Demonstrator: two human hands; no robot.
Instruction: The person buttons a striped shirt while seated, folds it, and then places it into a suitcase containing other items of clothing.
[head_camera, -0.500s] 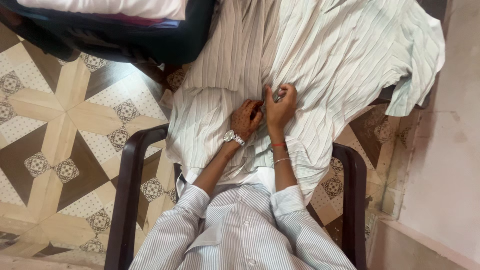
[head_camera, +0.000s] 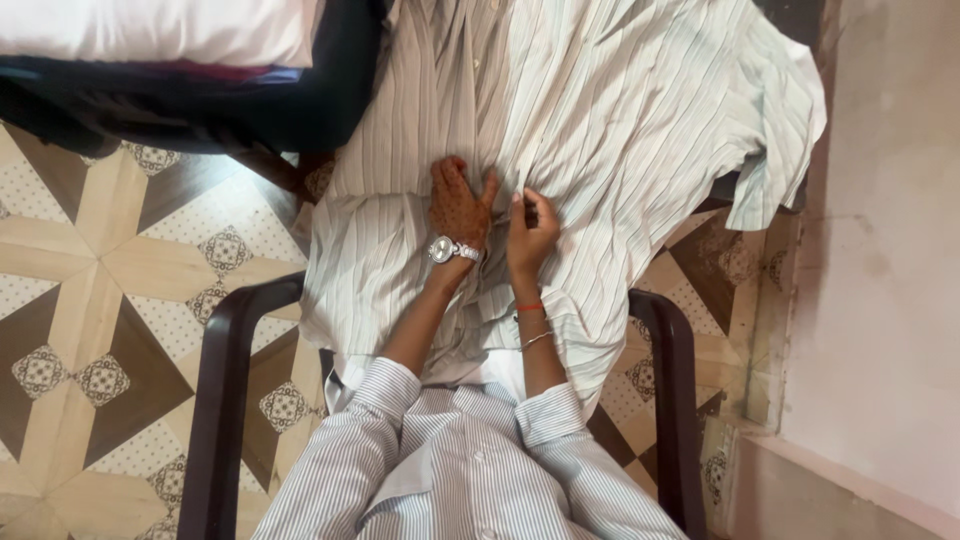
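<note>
Left hand (head_camera: 458, 205) lies open, flat on the striped shirt (head_camera: 620, 110) spread under both hands; right hand (head_camera: 530, 232) pinches a fold just beside it, seemingly mid-smoothing; next needs an even pull

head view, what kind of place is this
Probably a room in a home: patterned floor tiles, a dark plastic chair, and a striped shirt spread under the left hand and right hand.

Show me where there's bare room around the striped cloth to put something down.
Bare patterned floor lies left of the chair arm, below the dark bedding. A narrow tiled strip runs between cloth and wall. Crowded: left hand and right hand on the cloth.
</note>
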